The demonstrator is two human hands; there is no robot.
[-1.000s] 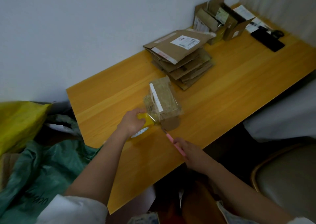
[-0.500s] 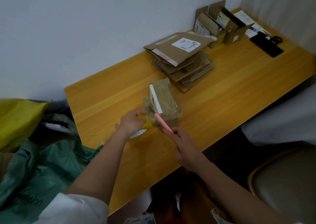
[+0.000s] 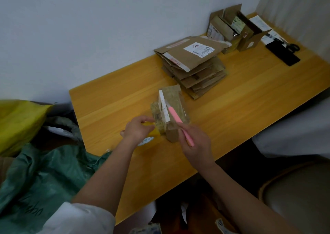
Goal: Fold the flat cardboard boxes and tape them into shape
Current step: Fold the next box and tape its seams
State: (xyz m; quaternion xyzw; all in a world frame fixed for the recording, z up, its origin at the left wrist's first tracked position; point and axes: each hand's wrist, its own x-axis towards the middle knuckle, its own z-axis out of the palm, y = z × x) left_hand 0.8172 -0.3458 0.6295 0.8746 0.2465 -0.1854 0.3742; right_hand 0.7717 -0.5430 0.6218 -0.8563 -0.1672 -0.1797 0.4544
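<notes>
Cardboard box, small, light and crushable, sits mid-table, so I'd brace its stiff edges; left hand pinches the yellow tape roll, right hand grips a pink cutter.

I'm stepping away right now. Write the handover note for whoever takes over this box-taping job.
Left hand: grips the yellow tape roll against the near end of the small box.
Right hand: holds the pink cutter, tip over the top of the box.
Done: this box is folded and mostly wrapped in tape; folded boxes stand by the wall.
Left: cut the tape free, then fold and tape the stack of flat boxes further back on the table.
</notes>
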